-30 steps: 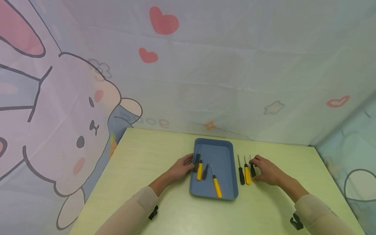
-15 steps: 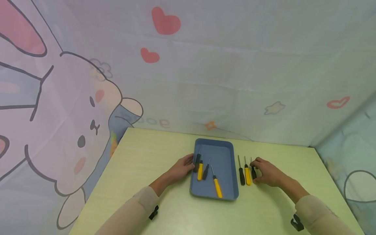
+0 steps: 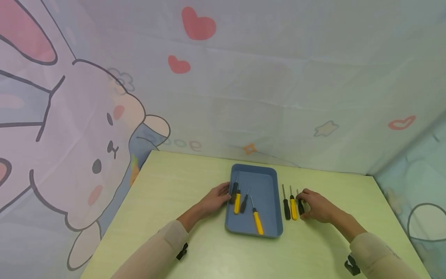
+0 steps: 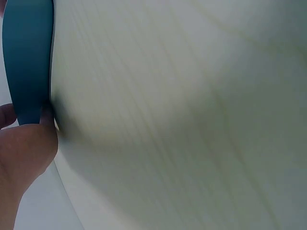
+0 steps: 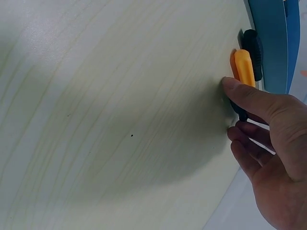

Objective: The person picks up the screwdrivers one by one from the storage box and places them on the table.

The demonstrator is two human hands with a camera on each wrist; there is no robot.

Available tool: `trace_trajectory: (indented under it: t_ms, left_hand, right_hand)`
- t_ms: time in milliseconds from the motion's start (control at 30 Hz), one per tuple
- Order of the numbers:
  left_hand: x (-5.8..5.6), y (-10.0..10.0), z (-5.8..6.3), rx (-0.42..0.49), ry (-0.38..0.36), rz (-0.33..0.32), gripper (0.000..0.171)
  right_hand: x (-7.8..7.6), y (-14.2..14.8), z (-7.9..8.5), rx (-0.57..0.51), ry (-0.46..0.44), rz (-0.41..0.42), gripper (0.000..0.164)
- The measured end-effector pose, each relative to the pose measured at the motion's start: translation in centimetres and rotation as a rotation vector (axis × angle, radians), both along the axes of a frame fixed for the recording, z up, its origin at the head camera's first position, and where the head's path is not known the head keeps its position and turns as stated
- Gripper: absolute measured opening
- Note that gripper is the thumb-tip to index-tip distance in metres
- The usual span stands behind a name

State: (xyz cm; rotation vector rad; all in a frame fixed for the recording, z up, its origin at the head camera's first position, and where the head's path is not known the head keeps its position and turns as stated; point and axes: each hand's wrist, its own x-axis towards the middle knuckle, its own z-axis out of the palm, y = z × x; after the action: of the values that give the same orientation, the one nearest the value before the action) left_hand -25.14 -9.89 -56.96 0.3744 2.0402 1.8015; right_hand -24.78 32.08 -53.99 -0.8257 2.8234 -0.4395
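My left hand (image 3: 214,199) grips the left wall of a blue-grey tray (image 3: 266,201), thumb over the rim; the left wrist view shows the tray wall (image 4: 29,62) between thumb and fingers. Inside lie a black screwdriver (image 3: 234,193), a yellow one (image 3: 237,203), a smaller black one (image 3: 244,204) and another yellow one (image 3: 258,223). Right of the tray, my right hand (image 3: 317,205) pinches a small black screwdriver (image 3: 301,207) at the table. Its handle (image 5: 238,110) is partly hidden by the thumb in the right wrist view.
Between the tray and my right hand lie a black-handled screwdriver (image 3: 287,209) and a yellow-handled one (image 3: 294,209), side by side with shafts pointing away. A printed cloth (image 3: 244,97) hangs behind the pale table (image 3: 181,174).
My right hand has shifted slightly toward me with the small black screwdriver, now roughly in line with the two beside it. My left hand and the tray stay put.
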Motion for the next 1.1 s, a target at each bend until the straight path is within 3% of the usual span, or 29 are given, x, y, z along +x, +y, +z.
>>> trace_trajectory:
  t_ms: [1100]
  left_hand:
    - [-0.27, -0.02, -0.24, -0.010, -0.012, 0.006, 0.063]
  right_hand:
    - [0.19, 0.19, 0.67, -0.021, -0.025, -0.030, 0.069]
